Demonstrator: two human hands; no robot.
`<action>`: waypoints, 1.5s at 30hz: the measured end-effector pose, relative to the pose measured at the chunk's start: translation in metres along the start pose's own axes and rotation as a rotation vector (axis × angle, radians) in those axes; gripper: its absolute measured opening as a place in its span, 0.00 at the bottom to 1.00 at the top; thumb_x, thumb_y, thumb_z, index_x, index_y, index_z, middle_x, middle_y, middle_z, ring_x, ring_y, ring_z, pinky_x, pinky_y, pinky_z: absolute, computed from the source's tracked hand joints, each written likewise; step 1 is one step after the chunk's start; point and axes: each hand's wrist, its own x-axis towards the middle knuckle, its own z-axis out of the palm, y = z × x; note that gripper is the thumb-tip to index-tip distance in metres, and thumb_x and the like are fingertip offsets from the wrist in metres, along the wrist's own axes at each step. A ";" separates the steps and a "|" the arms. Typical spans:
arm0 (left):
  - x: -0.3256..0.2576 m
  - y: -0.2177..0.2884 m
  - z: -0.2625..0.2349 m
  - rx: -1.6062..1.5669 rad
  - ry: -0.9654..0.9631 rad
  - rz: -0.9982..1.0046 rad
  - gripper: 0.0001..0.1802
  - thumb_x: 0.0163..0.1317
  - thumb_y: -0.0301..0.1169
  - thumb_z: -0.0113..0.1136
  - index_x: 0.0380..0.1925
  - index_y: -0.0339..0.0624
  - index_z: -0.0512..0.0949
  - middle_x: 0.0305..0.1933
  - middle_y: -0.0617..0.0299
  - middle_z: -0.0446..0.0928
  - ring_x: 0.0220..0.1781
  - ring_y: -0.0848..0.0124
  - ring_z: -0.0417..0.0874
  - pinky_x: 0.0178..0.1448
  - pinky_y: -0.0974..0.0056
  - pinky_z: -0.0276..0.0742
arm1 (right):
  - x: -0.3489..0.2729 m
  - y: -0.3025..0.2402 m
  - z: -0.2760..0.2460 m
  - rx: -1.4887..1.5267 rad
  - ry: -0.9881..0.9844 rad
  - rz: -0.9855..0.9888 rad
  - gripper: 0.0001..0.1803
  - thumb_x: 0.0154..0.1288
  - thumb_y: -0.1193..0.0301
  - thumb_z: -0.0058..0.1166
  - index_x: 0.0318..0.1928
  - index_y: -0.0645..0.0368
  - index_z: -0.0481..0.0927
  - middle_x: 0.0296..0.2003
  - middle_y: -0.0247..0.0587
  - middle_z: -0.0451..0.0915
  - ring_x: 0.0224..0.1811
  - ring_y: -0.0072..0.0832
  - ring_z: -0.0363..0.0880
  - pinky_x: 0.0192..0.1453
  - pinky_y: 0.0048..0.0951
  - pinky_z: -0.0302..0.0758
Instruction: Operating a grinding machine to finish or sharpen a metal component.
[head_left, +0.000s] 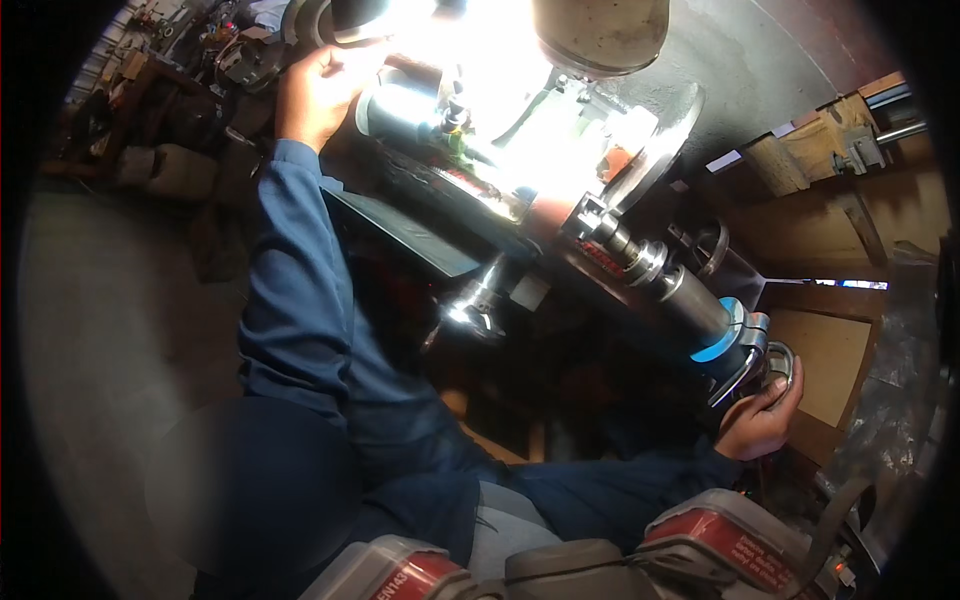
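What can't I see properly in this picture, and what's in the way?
All in the head view:
What the left hand touches: glare washes out its fingertips.
Middle of the machine: drowned in the same white light.
Top of the grey rounded housing: cut off by the upper edge.
How the right hand grips the metal loop: the hand itself hides some fingers.
Beneath the machine: dark shadow.
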 end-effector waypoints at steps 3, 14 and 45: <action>0.004 0.003 -0.008 0.044 0.000 0.053 0.12 0.57 0.27 0.65 0.42 0.37 0.81 0.40 0.61 0.83 0.41 0.77 0.81 0.47 0.71 0.76 | 0.002 -0.004 0.000 0.026 -0.132 -0.001 0.15 0.71 0.69 0.42 0.52 0.59 0.77 0.45 0.53 0.81 0.44 0.45 0.81 0.44 0.36 0.76; 0.003 0.013 -0.002 -0.045 0.005 0.002 0.12 0.57 0.27 0.65 0.41 0.37 0.82 0.40 0.61 0.83 0.41 0.78 0.81 0.46 0.72 0.76 | -0.017 0.006 0.024 -0.015 0.190 -0.081 0.17 0.72 0.68 0.40 0.49 0.68 0.77 0.41 0.54 0.81 0.42 0.46 0.81 0.45 0.37 0.76; -0.005 0.020 0.002 -0.072 0.026 0.032 0.12 0.55 0.28 0.67 0.39 0.34 0.81 0.37 0.60 0.83 0.38 0.78 0.81 0.42 0.72 0.77 | -0.054 0.029 0.076 -0.019 0.664 -0.155 0.37 0.67 0.51 0.49 0.62 0.71 0.60 0.56 0.61 0.68 0.54 0.49 0.74 0.55 0.43 0.71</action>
